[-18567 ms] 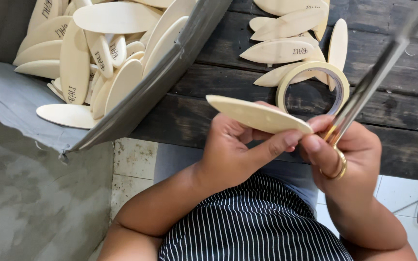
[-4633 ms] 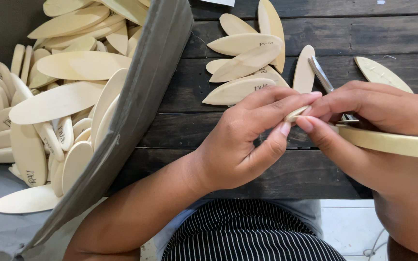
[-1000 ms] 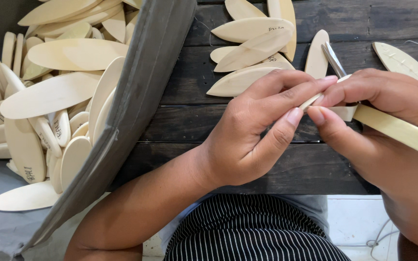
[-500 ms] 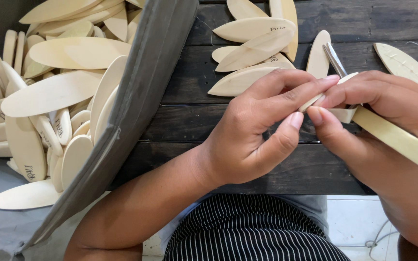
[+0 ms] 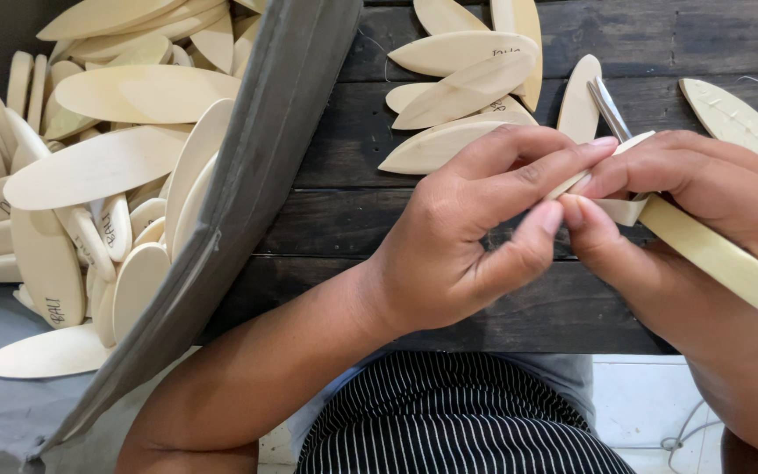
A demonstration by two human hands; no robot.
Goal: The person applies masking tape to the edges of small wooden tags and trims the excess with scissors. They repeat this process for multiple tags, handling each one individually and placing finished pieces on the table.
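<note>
We look down on a dark, weathered plank tabletop (image 5: 449, 219), with pale floor tiles showing past its near edge. Our left hand (image 5: 458, 237) pinches, between thumb and forefingers, the tip of a long pale wooden strip (image 5: 721, 263) that runs off to the lower right. Our right hand (image 5: 686, 228) closes around the same strip from the other side, fingertips meeting the left ones at a small folded pale scrap (image 5: 620, 209). A thin metal blade (image 5: 609, 107) sticks up from behind the right fingers. Beyond the hands, a loose pile of pale oval wooden blanks (image 5: 467, 96) lies on the planks. To the left, a grey fabric-sided bin (image 5: 265, 175) holds many more such ovals.
</note>
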